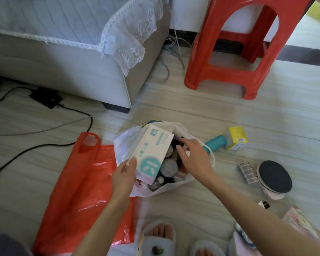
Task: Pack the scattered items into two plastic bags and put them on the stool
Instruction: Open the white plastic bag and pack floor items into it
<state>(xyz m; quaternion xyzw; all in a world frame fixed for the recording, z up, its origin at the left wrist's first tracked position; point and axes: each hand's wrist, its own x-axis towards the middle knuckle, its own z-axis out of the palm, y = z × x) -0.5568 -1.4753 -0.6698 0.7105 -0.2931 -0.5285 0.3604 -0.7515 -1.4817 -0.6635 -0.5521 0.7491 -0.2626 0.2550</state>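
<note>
The white plastic bag (126,143) stands open on the floor just in front of the person's feet and already holds a good load — several round tins or jars seen from above, some small bottles, and a white-and-teal box (151,154) leaning half out of its mouth. The left hand (124,174) grips the near end of that box, thumb curled over its top face, while the right hand (194,156) reaches into the bag's right side with fingers (181,151) bent down among the contents; whether they grip anything there I cannot tell. The red plastic bag (81,191) lies flat and looks empty, just left of the white one, so by my reckoning the first bag is nearly filled and the second not yet begun. Still loose on the floor to the right: a teal bottle (215,142), a yellow box (236,138), a blister strip (248,171), a round dark-lidded container (274,177) and more at the frame's edge. The red stool (229,52) stands beyond, bare as far as its cut-off top shows. The box carries a large teal roundel — its lettering is too blurred to read, as is the yellow box's barcode label.
</note>
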